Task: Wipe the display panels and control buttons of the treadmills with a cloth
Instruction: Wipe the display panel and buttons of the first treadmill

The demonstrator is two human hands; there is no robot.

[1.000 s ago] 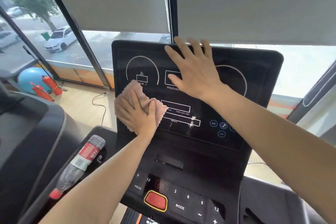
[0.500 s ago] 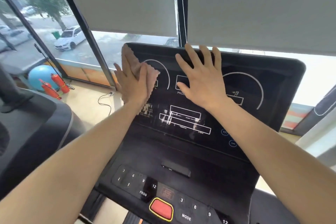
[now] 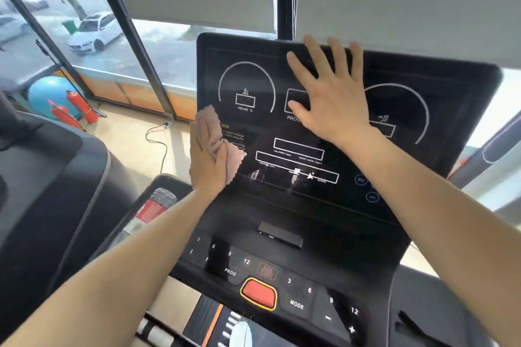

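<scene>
Pressing pink cloth (image 3: 235, 162) flat on display panel (image 3: 451, 110) at its left edge with left hand (image 3: 205, 160): fingers straight, close together, cloth under palm, sticking out above fingertips and right of thumb. Bracing panel top-centre with right hand (image 3: 332, 98), fingers spread wide, nothing held. Rest of panel rightward of cloth, long axis left-right; smears low-centre, near cloth. Left hand nearer those. Control buttons (image 3: 296, 304) below, well apart, likely later.

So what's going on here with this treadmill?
A person is wiping the treadmill's display panel. The left hand presses a pink cloth flat against the panel's left edge, while the right hand lies open near the top middle. The control buttons below are untouched right now.
</scene>
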